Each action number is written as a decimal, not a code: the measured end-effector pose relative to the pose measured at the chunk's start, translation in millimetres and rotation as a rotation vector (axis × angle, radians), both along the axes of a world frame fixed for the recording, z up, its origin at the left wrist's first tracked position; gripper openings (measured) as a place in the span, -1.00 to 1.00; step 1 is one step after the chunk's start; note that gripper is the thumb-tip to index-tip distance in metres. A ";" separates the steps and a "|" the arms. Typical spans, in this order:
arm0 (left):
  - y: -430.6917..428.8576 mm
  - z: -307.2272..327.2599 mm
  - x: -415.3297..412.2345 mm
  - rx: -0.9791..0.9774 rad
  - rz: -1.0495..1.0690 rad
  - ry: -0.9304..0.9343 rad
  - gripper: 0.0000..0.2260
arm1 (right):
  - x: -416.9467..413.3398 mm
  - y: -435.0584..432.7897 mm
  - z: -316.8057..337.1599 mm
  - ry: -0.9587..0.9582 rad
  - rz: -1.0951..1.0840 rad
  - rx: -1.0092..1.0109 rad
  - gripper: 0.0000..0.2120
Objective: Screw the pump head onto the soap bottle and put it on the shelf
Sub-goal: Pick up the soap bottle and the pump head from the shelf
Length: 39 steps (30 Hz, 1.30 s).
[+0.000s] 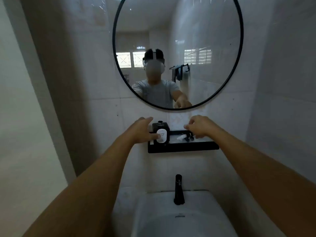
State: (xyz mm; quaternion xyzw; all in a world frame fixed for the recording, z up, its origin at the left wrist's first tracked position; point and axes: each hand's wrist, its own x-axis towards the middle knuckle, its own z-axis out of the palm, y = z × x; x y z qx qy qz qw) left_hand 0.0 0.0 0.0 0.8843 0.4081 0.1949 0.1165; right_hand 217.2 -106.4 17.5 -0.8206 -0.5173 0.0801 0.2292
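Note:
A square black soap bottle point(162, 132) with a white oval label stands upright at the left end of a black wall shelf point(183, 147). Its threaded neck is bare. My left hand point(142, 130) wraps its fingers around the bottle's left side, thumb on the label. The pump head point(185, 137), black with a white tube, lies flat on the shelf to the right of the bottle. My right hand point(200, 126) hovers right over it, fingers curled down and apart; whether they touch it is hidden.
A round black-framed mirror point(177, 52) hangs just above the shelf. Below the shelf sit a black faucet point(178, 189) and a white sink point(179, 218). Tiled walls close in on both sides.

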 end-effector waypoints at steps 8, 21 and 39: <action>13.2 -32.0 16.4 -0.052 -0.012 -0.108 -0.08 | 21.0 27.0 -20.2 -0.019 -0.040 -0.018 -0.71; 40.9 -47.9 19.4 -0.082 -0.152 -0.228 -0.07 | 14.9 59.2 -43.1 -0.056 -0.246 0.099 -0.47; 53.5 -59.2 22.0 -0.048 -0.204 -0.352 -0.16 | 10.5 69.9 -51.5 0.119 -0.339 0.179 -0.68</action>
